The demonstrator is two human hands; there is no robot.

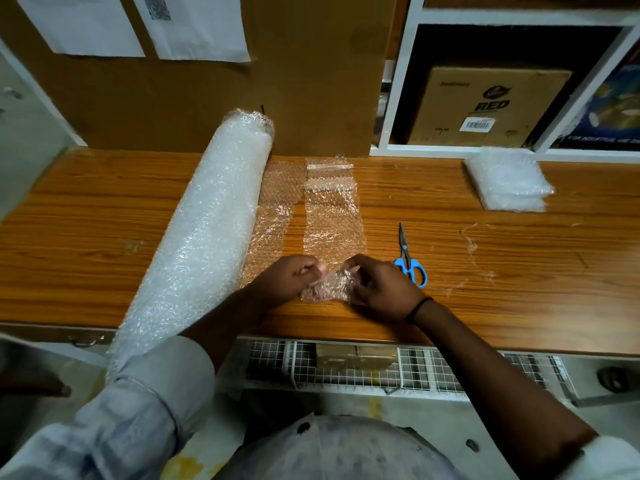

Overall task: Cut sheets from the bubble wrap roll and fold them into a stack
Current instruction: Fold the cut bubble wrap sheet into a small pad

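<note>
At the worktop's [450, 306] near edge, left hand [291, 277] and right hand [377, 289] pinch the cut strip's [332, 209] end, seemingly mid-fold; keep edges aligned, crease flat.

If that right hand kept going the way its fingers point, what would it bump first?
Likely the left hand, facing the right hand across the crumpled end of the clear bubble wrap strip.

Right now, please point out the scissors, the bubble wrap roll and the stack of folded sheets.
scissors [403, 242]: head view, blades near the pivot.
bubble wrap roll [207, 223]: head view, middle of its body.
stack of folded sheets [507, 180]: head view, centre of the top sheet.
</note>
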